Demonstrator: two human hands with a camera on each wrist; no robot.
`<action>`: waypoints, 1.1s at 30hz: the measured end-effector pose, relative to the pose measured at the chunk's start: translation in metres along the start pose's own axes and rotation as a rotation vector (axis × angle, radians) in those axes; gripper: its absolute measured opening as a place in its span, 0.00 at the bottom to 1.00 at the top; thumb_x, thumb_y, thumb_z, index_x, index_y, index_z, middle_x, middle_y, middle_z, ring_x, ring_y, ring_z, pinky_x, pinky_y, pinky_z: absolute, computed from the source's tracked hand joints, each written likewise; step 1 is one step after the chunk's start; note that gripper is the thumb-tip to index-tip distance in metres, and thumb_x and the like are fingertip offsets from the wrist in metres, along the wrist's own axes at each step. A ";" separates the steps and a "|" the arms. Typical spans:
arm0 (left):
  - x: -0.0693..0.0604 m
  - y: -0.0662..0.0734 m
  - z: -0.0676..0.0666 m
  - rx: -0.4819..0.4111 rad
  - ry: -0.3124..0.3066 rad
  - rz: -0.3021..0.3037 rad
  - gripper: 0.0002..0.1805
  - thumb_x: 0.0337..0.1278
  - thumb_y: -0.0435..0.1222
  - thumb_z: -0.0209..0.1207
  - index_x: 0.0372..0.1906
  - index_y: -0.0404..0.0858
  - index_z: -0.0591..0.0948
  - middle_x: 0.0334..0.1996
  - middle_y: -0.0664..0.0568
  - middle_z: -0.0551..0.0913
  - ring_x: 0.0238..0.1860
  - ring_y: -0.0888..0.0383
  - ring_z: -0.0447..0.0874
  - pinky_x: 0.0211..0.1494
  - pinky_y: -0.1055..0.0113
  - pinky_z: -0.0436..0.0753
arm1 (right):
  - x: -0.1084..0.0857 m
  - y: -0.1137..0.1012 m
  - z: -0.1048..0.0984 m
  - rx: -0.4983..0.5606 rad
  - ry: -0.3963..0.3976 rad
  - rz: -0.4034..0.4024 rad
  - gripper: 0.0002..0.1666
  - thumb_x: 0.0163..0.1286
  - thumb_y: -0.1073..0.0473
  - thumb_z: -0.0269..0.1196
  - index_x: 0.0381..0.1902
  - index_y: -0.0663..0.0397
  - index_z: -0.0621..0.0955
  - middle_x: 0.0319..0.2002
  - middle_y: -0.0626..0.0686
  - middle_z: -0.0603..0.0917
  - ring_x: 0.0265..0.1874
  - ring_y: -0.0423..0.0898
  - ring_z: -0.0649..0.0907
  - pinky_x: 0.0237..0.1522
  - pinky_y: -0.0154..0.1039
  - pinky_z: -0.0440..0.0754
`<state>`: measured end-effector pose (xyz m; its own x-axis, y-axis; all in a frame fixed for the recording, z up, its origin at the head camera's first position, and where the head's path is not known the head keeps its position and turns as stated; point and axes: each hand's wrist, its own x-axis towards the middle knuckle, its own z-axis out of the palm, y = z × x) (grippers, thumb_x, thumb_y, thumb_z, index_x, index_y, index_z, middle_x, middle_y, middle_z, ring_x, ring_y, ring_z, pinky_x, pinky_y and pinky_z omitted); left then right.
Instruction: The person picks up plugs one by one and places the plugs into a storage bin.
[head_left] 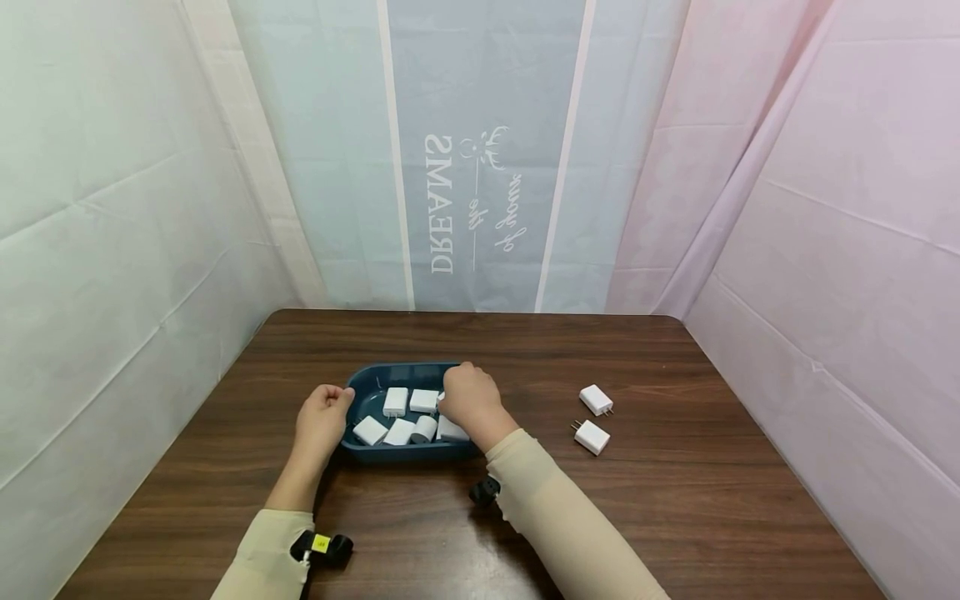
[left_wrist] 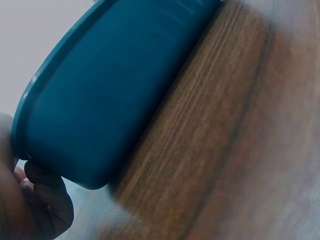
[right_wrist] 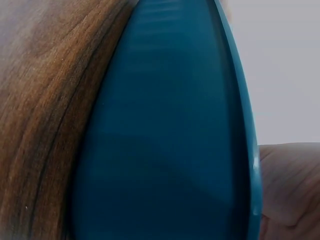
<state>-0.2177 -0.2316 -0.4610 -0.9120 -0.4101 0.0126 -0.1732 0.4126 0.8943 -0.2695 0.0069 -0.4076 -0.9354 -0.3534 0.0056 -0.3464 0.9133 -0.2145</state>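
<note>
A dark blue plastic tray (head_left: 375, 454) sits on the table and holds several white plug chargers (head_left: 395, 402). My left hand (head_left: 321, 421) pinches the tray's left rim; in the left wrist view its curled fingers (left_wrist: 47, 195) lie against the outside, under the lip. Over the tray's right end, my right hand (head_left: 474, 402) has curled fingers, with a white charger (head_left: 441, 398) showing at the fingertips. The hand hides most of that charger. In the right wrist view the tray wall (right_wrist: 165, 125) blocks the fingertips, and only part of the hand (right_wrist: 290, 185) appears past the rim.
Two more white chargers with metal prongs, a farther one (head_left: 596, 400) and a nearer one (head_left: 592, 437), lie to the right of the tray on the brown wooden table (head_left: 675, 500). Pale curtains (head_left: 495, 167) hang behind and at both sides.
</note>
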 end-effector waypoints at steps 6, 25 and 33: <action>0.001 0.000 0.000 0.003 0.006 0.006 0.17 0.77 0.45 0.54 0.48 0.32 0.76 0.26 0.51 0.71 0.29 0.55 0.71 0.31 0.64 0.71 | 0.001 0.001 0.002 0.002 0.004 0.001 0.14 0.68 0.51 0.69 0.41 0.56 0.89 0.49 0.58 0.84 0.36 0.47 0.82 0.41 0.46 0.85; 0.002 -0.004 0.000 0.016 0.001 0.012 0.18 0.78 0.46 0.53 0.49 0.33 0.76 0.26 0.52 0.71 0.30 0.54 0.72 0.31 0.64 0.71 | -0.008 0.002 -0.001 0.050 0.052 -0.006 0.16 0.69 0.52 0.68 0.45 0.60 0.87 0.52 0.61 0.81 0.35 0.48 0.81 0.37 0.44 0.85; 0.003 -0.005 0.001 0.020 0.011 0.018 0.17 0.77 0.46 0.53 0.48 0.33 0.76 0.25 0.52 0.72 0.29 0.55 0.72 0.31 0.64 0.72 | -0.016 0.013 -0.009 0.064 0.107 -0.069 0.20 0.71 0.54 0.66 0.53 0.64 0.83 0.51 0.60 0.80 0.35 0.48 0.81 0.37 0.43 0.83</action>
<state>-0.2196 -0.2338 -0.4663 -0.9110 -0.4111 0.0337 -0.1642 0.4363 0.8847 -0.2591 0.0259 -0.4020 -0.9129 -0.3882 0.1260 -0.4081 0.8716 -0.2716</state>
